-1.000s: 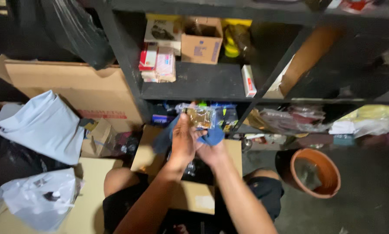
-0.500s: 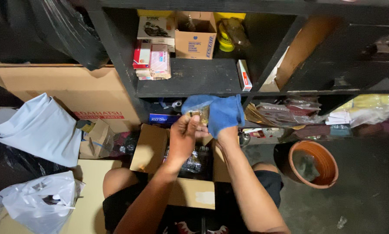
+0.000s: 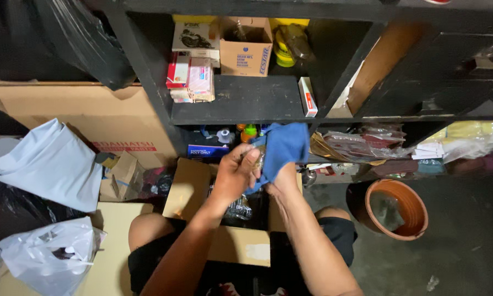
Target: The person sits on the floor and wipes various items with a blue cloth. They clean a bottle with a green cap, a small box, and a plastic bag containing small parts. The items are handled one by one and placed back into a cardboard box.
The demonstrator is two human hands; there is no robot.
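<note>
Wiping in hand: left hand [image 3: 236,174] pinching one small clear packet [image 3: 257,156], right hand [image 3: 282,178] at 3 o'clock clutching one blue cloth [image 3: 282,145] against it, above one open cardboard box [image 3: 189,189]. Next, probably: firm pinch, steady rubbing. One terracotta pot [image 3: 416,205] at 4 o'clock.

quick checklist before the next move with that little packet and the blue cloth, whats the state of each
1. Left hand grips the small clear packet: ok.
2. Right hand holds the blue cloth against the packet: ok.
3. Packet contents clean: cannot tell, mostly covered by cloth and fingers.
4. Open cardboard box sits right below both hands, between the knees: ok.
5. Room left in the box: cannot tell, dark inside, bagged items visible.
6. Shelf space above the hands is bare in the middle: ok.
</note>
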